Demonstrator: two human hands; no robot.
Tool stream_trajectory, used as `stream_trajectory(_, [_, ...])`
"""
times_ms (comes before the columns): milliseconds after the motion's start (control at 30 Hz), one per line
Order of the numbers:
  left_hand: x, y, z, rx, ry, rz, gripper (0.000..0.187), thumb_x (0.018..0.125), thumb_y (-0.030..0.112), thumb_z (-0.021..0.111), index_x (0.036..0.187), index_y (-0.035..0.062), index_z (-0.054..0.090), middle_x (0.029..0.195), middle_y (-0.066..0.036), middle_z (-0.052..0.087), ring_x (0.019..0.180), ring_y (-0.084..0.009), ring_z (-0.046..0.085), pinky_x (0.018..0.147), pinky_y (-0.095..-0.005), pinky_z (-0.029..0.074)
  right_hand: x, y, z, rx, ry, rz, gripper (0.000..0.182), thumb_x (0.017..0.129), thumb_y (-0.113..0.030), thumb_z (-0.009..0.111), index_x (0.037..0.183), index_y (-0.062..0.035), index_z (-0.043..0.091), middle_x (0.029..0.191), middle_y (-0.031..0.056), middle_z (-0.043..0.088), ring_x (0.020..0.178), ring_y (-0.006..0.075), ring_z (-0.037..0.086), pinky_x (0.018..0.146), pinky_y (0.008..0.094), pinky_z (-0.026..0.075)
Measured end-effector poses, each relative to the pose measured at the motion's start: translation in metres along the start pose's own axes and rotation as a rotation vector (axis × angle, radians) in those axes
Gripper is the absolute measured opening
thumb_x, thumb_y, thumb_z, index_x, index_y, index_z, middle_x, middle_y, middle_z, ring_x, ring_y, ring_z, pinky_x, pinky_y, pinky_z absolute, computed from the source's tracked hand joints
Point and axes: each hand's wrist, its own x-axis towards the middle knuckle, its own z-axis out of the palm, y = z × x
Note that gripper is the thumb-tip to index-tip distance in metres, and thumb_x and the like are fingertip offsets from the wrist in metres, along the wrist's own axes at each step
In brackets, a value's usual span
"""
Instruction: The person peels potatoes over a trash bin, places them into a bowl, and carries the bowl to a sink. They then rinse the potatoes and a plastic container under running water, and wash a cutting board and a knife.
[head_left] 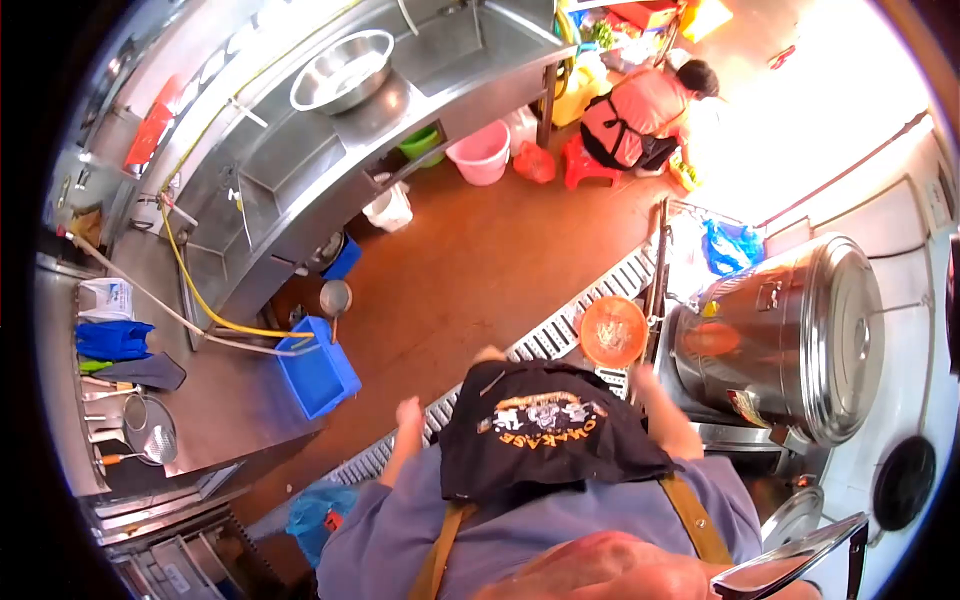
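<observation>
head | right hand (643, 379) beside orange basin (587, 340) | left hand (409, 411) apart

White glare at upper right, fisheye-bent steel counter (375, 145), black corners

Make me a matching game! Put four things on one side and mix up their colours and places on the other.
Things:
1. Stool
2. Big pot
3. Basin
4. Bowl

Colours and places:
A. Silver, at the top left of the picture
B. Orange, near the right hand
C. Silver, on the right side of the picture
D. Red, under a crouching person

Right pairs: 1-D, 2-C, 3-B, 4-A
</observation>
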Motion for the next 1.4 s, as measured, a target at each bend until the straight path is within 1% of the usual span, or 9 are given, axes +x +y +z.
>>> stream_trajectory(33, [0.002, 0.016, 0.014, 0.02, 0.006, 0.031, 0.018, 0.087, 0.025, 0.059, 0.089, 0.0071, 0.055, 0.062, -0.003, 0.05, 0.051, -0.0143, 0.048, 0.039, -0.0314, 0.036, 0.042, -0.031, -0.049, 0.508, 0.254, 0.185, 0.037, 0.089, -0.037, 0.049, 0.086, -0.004, 0.065, 0.068, 0.0123, 0.064, 0.068, 0.0264, 0.066, 0.06, 0.0433, 0.052])
stream_trajectory(133, [0.028, 0.108, 0.075, -0.039, 0.048, 0.118, 0.015, 0.09, 0.02, 0.061, 0.097, 0.0095, 0.054, 0.061, -0.002, 0.048, 0.041, -0.0128, 0.041, 0.035, -0.0305, 0.032, 0.184, -0.096, -0.163, 0.307, 0.289, 0.064, 0.032, 0.086, -0.034, 0.052, 0.088, -0.0079, 0.069, 0.073, 0.0108, 0.068, 0.07, 0.025, 0.067, 0.065, 0.0407, 0.053])
stream_trajectory(233, [0.129, 0.202, 0.126, 0.278, 0.049, 0.431, 0.025, 0.086, 0.025, 0.065, 0.104, 0.0066, 0.064, 0.09, -0.004, 0.065, 0.083, -0.0156, 0.059, 0.073, -0.0299, 0.049, 0.233, -0.186, -0.274, 0.657, 0.385, -0.097, 0.032, 0.086, -0.027, 0.056, 0.104, -0.0039, 0.067, 0.076, 0.0178, 0.066, 0.07, 0.0274, 0.065, 0.066, 0.0386, 0.052])
stream_trajectory(400, [0.111, 0.472, 0.264, 0.757, 0.105, 1.143, 0.027, 0.087, 0.028, 0.059, 0.096, 0.0035, 0.062, 0.087, -0.016, 0.06, 0.085, -0.0311, 0.058, 0.079, -0.0399, 0.047, 0.338, -0.257, -0.338, 0.942, 0.204, -0.004, 0.031, 0.084, -0.026, 0.058, 0.105, -0.0059, 0.069, 0.086, 0.0143, 0.068, 0.074, 0.0247, 0.066, 0.068, 0.0365, 0.052])
stream_trajectory(500, [0.13, 0.581, 0.351, 0.556, 0.157, 1.442, 0.015, 0.083, 0.014, 0.064, 0.092, 0.0034, 0.06, 0.092, -0.015, 0.061, 0.093, -0.0341, 0.058, 0.082, -0.042, 0.047, 0.388, -0.288, -0.364, 0.646, 0.082, -0.063, 0.031, 0.084, -0.027, 0.059, 0.104, -0.0054, 0.069, 0.097, 0.014, 0.069, 0.086, 0.0262, 0.066, 0.077, 0.0361, 0.052])
stream_trajectory(600, [0.155, 0.658, 0.427, 0.717, 0.274, 1.591, 0.034, 0.084, 0.018, 0.065, 0.113, 0.0031, 0.055, 0.116, -0.016, 0.059, 0.114, -0.0352, 0.05, 0.099, -0.0438, 0.04, 0.488, -0.31, -0.356, 0.581, -0.003, -0.089, 0.033, 0.083, -0.03, 0.06, 0.105, -0.007, 0.069, 0.1, 0.0155, 0.069, 0.095, 0.0301, 0.066, 0.084, 0.0376, 0.05])
stream_trajectory(867, [0.2, 0.685, 0.483, 1.02, 0.453, 1.31, 0.042, 0.092, 0.027, 0.053, 0.129, 0.0062, 0.052, 0.144, -0.019, 0.04, 0.136, -0.0405, 0.032, 0.109, -0.0578, 0.022, 0.778, -0.353, -0.28, 0.152, -0.033, -0.001, 0.036, 0.086, -0.032, 0.057, 0.11, -0.0073, 0.067, 0.102, 0.0153, 0.069, 0.095, 0.031, 0.066, 0.084, 0.0391, 0.052])
stream_trajectory(933, [0.196, 0.685, 0.477, 1.014, 0.432, 1.318, 0.04, 0.089, 0.019, 0.051, 0.125, 0.0013, 0.053, 0.142, -0.021, 0.041, 0.134, -0.0415, 0.035, 0.11, -0.0565, 0.021, 0.857, -0.338, -0.222, -0.08, -0.09, -0.282, 0.046, 0.091, -0.038, 0.05, 0.131, -0.0162, 0.052, 0.129, 0.0159, 0.057, 0.109, 0.0324, 0.061, 0.089, 0.0429, 0.051])
stream_trajectory(1400, [0.187, 0.695, 0.472, 1.054, 0.369, 1.168, 0.043, 0.083, 0.017, 0.051, 0.12, -0.0038, 0.055, 0.138, -0.025, 0.045, 0.13, -0.0438, 0.038, 0.11, -0.0511, 0.024, 0.9, -0.337, -0.179, -0.213, -0.1, -0.189, 0.041, 0.09, -0.035, 0.051, 0.126, -0.0159, 0.057, 0.123, 0.0163, 0.06, 0.107, 0.0322, 0.062, 0.088, 0.0421, 0.051])
